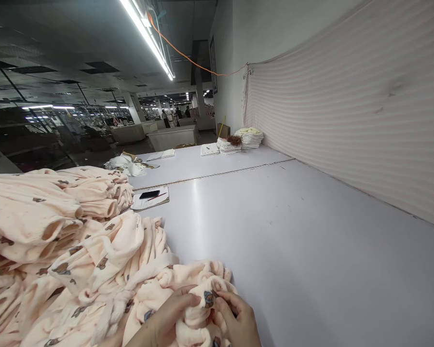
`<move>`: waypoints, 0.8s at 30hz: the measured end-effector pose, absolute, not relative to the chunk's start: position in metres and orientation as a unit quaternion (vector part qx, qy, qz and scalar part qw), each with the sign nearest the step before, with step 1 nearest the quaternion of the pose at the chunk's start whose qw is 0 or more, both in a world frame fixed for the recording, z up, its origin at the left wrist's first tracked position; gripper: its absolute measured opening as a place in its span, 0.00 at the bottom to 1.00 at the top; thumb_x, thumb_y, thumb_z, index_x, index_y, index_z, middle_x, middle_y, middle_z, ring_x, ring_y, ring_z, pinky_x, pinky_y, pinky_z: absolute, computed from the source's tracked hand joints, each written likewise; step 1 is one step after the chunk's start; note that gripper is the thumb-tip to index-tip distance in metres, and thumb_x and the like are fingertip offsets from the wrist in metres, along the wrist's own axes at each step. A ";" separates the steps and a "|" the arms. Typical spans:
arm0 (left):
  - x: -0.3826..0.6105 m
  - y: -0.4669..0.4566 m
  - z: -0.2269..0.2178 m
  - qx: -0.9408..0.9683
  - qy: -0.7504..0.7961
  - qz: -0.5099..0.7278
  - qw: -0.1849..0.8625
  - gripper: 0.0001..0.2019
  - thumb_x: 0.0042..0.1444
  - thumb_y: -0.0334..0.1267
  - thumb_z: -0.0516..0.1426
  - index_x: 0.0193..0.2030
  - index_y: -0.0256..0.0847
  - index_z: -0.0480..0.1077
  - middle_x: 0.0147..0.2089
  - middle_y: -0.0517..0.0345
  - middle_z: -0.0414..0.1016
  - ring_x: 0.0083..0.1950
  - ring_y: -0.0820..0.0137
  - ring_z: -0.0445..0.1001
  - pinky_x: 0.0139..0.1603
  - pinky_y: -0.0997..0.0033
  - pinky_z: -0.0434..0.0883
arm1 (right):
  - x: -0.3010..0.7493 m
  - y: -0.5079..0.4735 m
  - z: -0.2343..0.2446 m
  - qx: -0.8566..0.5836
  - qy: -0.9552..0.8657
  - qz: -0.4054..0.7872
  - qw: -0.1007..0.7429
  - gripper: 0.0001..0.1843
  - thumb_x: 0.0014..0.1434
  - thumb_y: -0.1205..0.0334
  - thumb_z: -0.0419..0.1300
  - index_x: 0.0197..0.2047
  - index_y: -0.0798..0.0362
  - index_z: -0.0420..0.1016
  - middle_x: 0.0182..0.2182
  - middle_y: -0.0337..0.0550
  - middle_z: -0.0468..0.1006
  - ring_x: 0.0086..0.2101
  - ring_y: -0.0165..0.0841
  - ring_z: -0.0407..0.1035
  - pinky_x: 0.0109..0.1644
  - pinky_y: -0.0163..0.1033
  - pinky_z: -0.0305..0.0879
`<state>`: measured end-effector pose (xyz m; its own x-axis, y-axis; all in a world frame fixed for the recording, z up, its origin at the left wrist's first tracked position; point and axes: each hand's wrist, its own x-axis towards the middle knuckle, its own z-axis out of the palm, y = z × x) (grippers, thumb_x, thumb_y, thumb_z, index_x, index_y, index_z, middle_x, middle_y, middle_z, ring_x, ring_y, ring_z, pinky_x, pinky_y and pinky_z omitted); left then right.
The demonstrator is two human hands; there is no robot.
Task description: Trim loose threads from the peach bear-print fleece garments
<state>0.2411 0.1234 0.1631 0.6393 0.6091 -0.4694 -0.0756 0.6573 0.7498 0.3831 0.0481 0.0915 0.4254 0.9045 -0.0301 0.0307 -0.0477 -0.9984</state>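
Note:
A big heap of pale peach fleece garments [58,241] printed with small brown bears covers the left side of the white table [292,241]. At the bottom edge, my left hand [166,320] and my right hand [238,323] both pinch a bunched fold of one peach garment [198,289] at the front of the heap. Fingers of both hands are curled closed on the cloth, close together, around a printed bear patch.
A black phone [149,194] and a pen lie on a notebook [152,200] behind the heap. Stacks of folded white cloth [249,137] sit at the table's far end. Striped pink fabric [347,120] hangs along the right wall. White scraps [128,166] lie far left.

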 end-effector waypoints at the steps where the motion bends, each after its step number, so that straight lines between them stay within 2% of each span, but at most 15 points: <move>1: 0.241 0.123 0.163 0.360 0.376 0.208 0.828 0.08 0.41 0.33 0.60 0.31 0.36 0.73 0.25 0.56 0.76 0.32 0.63 0.74 0.41 0.63 0.68 | 0.383 0.048 0.091 -0.615 -0.373 0.376 0.585 0.19 0.53 0.44 0.61 0.37 0.49 0.82 0.35 0.46 0.84 0.37 0.41 0.77 0.41 0.36 0.72; 6: 0.240 0.121 0.161 0.387 0.388 0.191 0.814 0.09 0.41 0.35 0.59 0.31 0.34 0.75 0.25 0.55 0.76 0.32 0.63 0.75 0.39 0.65 0.68 | 0.386 0.047 0.094 -0.613 -0.350 0.364 0.607 0.23 0.53 0.40 0.60 0.33 0.51 0.83 0.27 0.45 0.83 0.30 0.39 0.76 0.36 0.36 0.72; 11: 0.239 0.120 0.160 0.391 0.386 0.197 0.812 0.07 0.41 0.36 0.60 0.29 0.37 0.74 0.24 0.59 0.75 0.32 0.64 0.74 0.40 0.65 0.68 | 0.388 0.047 0.091 -0.604 -0.366 0.387 0.593 0.22 0.52 0.43 0.62 0.39 0.53 0.82 0.37 0.49 0.83 0.38 0.43 0.77 0.41 0.39 0.73; 16: 0.241 0.118 0.168 0.392 0.358 0.186 0.827 0.05 0.42 0.35 0.60 0.28 0.38 0.73 0.23 0.60 0.75 0.30 0.66 0.74 0.40 0.66 0.67 | 0.390 0.045 0.087 -0.610 -0.380 0.379 0.584 0.21 0.54 0.44 0.60 0.41 0.51 0.81 0.40 0.49 0.82 0.41 0.43 0.76 0.45 0.39 0.72; 21: 0.240 0.117 0.165 0.382 0.354 0.193 0.832 0.05 0.40 0.35 0.60 0.28 0.40 0.72 0.23 0.61 0.74 0.31 0.65 0.74 0.37 0.68 0.66 | 0.383 0.044 0.090 -0.622 -0.372 0.373 0.579 0.24 0.52 0.39 0.60 0.35 0.52 0.83 0.30 0.48 0.83 0.32 0.42 0.77 0.37 0.38 0.73; 24: 0.239 0.117 0.159 0.371 0.362 0.194 0.833 0.07 0.38 0.34 0.61 0.29 0.40 0.73 0.23 0.61 0.73 0.30 0.67 0.73 0.36 0.69 0.67 | 0.376 0.047 0.092 -0.614 -0.340 0.364 0.613 0.26 0.49 0.37 0.61 0.36 0.51 0.83 0.34 0.49 0.83 0.36 0.43 0.77 0.40 0.39 0.73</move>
